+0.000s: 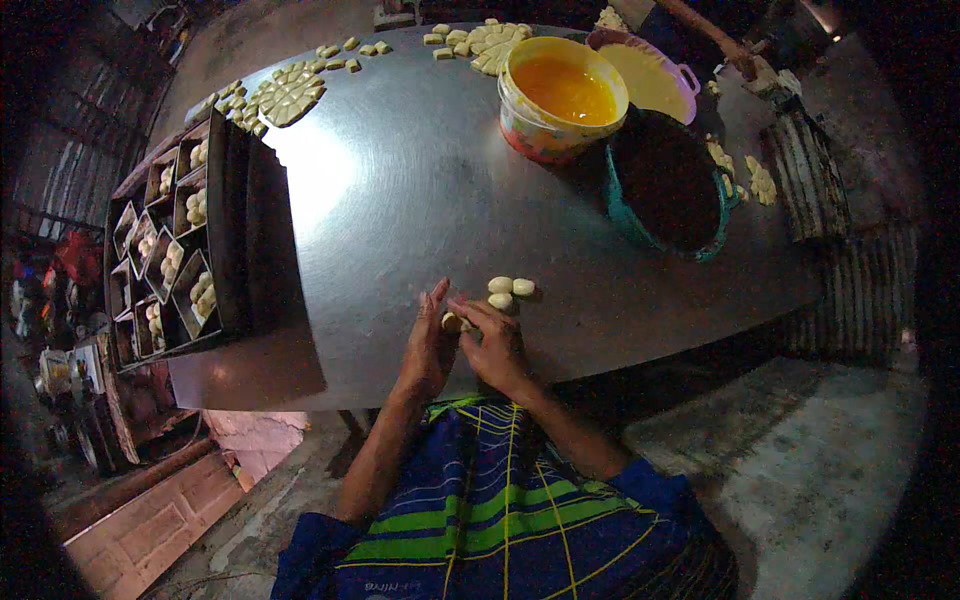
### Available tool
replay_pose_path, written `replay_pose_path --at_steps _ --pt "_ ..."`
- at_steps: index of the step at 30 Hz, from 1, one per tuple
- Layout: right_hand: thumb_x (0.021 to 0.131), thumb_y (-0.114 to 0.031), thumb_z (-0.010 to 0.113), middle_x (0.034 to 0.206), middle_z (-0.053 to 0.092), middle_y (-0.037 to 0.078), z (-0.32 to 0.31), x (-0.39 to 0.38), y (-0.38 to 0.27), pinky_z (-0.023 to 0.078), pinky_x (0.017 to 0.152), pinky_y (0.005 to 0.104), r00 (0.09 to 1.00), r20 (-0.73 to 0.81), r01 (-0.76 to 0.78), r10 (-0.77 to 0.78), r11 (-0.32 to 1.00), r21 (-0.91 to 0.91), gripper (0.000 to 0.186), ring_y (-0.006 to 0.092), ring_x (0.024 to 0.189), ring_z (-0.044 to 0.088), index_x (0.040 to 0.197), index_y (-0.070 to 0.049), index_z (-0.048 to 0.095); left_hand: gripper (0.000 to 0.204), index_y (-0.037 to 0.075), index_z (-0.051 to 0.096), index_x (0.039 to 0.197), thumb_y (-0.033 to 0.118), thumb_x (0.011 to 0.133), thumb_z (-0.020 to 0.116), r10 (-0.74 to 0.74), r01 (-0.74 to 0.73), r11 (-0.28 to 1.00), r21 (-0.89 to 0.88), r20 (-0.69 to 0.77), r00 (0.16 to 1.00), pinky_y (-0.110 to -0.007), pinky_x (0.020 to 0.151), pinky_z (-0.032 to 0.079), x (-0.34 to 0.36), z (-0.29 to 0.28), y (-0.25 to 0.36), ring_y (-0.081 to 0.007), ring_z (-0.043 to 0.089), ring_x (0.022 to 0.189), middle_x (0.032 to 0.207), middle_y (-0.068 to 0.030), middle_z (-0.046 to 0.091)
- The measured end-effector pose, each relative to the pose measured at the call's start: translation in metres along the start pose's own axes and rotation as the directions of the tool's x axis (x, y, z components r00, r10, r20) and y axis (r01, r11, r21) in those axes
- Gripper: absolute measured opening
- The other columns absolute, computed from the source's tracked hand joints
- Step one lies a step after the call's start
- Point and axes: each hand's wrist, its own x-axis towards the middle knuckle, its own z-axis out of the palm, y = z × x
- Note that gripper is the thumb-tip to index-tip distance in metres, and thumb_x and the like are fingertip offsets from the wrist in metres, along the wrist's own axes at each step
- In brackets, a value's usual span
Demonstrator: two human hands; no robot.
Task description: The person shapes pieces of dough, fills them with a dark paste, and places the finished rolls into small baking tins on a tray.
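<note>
Both hands meet over the near edge of a metal table [400, 215]. My left hand [431, 338] stands on its edge with fingers stretched out, its palm turned toward the right hand. Pale dough [452, 322] shows between the two hands, partly covered. Over it curve the fingers of my right hand [492, 340], closed around the dough as far as I can see. Just beyond the right hand lie three small dough balls [501, 286] in a tight group on the tabletop.
At the left stands a dark crate [122, 215] of square tins holding dough balls. Cut dough [288, 95] lies at the far left. A bucket of orange liquid [508, 105], a pink basin [690, 85] and a teal tub with dark contents [617, 195] stand far right. Someone's arm [708, 28] reaches in.
</note>
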Motion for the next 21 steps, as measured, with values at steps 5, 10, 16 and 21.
replay_pose_path --at_steps 5,10,16,21 --pt "0.081 -0.004 0.068 0.121 0.063 0.016 -0.028 -0.01 0.007 0.05 0.094 0.0379 0.984 0.098 0.168 -0.152 0.969 -0.184 0.036 0.032 0.109 0.063 0.117 -0.001 0.063 0.059 0.015 0.027 0.151 0.05 0.104 0.022 -0.099 0.11 0.951 -0.287 0.055 0.994 -0.048 0.119 0.008 0.014 0.013 -0.016 -0.0306 0.035 0.138 0.151 -0.0114 0.037" --pt "0.081 -0.005 0.071 0.11 0.067 0.013 -0.054 -0.001 0.007 0.054 0.087 0.0372 0.978 0.168 0.134 -0.125 0.99 -0.042 0.028 0.0309 0.098 0.066 0.108 0.0 0.065 0.063 0.013 0.028 0.151 0.052 0.102 0.026 -0.05 0.049 0.993 -0.106 -0.003 0.999 -0.048 0.118 0.016 0.015 0.023 -0.015 -0.0327 0.032 0.14 0.152 -0.0175 0.032" --pt "0.085 -0.013 0.071 0.118 0.063 0.008 -0.06 0.002 0.019 0.054 0.086 0.0356 0.998 0.051 -0.056 0.029 0.72 0.692 0.037 0.0229 0.1 0.065 0.117 -0.002 0.058 0.056 0.003 0.039 0.141 0.042 0.102 0.037 0.69 -0.531 0.584 0.614 -0.031 0.723 -0.046 0.112 0.031 0.006 0.066 0.002 -0.0353 0.042 0.134 0.145 -0.0229 0.042" --pt "0.093 -0.043 0.055 0.126 0.056 0.008 -0.059 -0.016 0.018 0.041 0.102 0.0369 0.994 0.104 -0.098 0.036 0.727 0.68 0.052 0.023 0.118 0.054 0.127 -0.004 0.051 0.027 0.001 0.067 0.106 0.022 0.091 0.059 0.793 -0.612 -0.209 0.763 0.499 0.351 -0.045 0.092 0.049 -0.009 0.112 0.021 -0.036 0.064 0.103 0.104 -0.0183 0.068"
